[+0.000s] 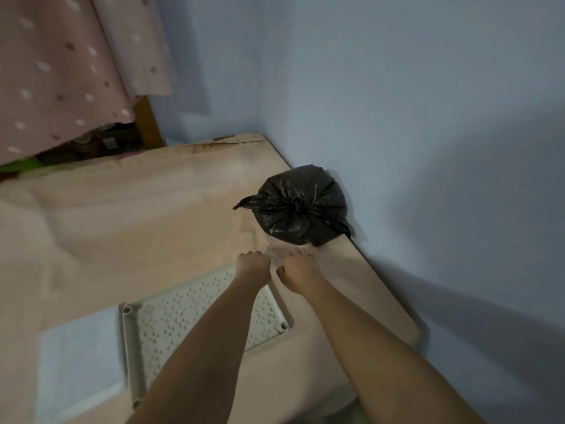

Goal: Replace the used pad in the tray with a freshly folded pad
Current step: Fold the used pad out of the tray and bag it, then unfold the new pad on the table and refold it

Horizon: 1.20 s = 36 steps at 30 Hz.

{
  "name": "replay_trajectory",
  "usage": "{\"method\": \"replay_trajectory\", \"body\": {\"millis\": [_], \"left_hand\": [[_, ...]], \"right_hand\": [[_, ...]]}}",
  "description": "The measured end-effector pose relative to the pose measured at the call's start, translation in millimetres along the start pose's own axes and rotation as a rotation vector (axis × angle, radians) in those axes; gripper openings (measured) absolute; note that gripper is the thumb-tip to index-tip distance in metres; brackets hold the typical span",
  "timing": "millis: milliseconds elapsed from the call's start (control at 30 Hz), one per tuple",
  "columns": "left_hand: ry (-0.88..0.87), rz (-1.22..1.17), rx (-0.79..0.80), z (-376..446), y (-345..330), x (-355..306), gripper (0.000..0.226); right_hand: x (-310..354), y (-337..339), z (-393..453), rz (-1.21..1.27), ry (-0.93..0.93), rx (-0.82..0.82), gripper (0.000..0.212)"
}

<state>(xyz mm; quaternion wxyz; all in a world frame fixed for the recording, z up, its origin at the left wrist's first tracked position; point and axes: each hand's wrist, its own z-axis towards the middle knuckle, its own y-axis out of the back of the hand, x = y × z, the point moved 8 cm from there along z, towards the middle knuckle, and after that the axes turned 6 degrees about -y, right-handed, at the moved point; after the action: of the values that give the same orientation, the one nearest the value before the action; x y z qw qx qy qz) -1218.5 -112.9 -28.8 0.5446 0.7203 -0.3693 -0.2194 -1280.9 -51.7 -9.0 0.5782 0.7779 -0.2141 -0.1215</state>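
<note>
My tray (171, 319) lies flat on the floor, near and a little left, partly under my forearms. It is off-white plastic, its grid top covered with rows of small raised nubs, and round peg holes show at its corners. Just to its left a pale blue pad (79, 365) lies flat, touching the tray's edge.

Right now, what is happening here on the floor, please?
A person kneels or leans over a pink mat, both arms stretched forward. The left hand and the right hand lie close together just short of a tied black bag that sits against the blue wall. Blur hides whether the fingers hold anything. Under the arms lies a white perforated tray, and a pale blue pad lies flat beside it.
</note>
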Motion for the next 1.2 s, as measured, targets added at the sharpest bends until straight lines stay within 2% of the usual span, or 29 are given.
{"method": "replay_trajectory", "body": {"millis": [233, 367, 733, 1033, 1200], "left_hand": [[0.212, -0.066, 0.031, -56.9, -16.1, 26.1, 0.030], [0.362, -0.124, 0.059, -101.5, -36.4, 33.3, 0.028], [0.676, -0.221, 0.069, -222.7, -86.8, 78.8, 0.028], [0.768, -0.275, 0.042, -287.6, -118.0, 135.0, 0.027], [0.787, -0.316, 0.042, -321.8, -142.9, 177.4, 0.026]], "right_hand": [[37.1, -12.3, -20.7, -0.027, 0.146, 0.004, 0.051], [63.1, -29.7, -41.6, -0.080, 0.274, 0.022, 0.043], [157.3, -64.7, -110.1, -0.163, 0.585, 0.061, 0.041], [234.4, -78.1, -139.2, -0.200, 0.649, 0.083, 0.040], [275.8, -97.5, -151.1, -0.166, 0.610, 0.118, 0.037]]}}
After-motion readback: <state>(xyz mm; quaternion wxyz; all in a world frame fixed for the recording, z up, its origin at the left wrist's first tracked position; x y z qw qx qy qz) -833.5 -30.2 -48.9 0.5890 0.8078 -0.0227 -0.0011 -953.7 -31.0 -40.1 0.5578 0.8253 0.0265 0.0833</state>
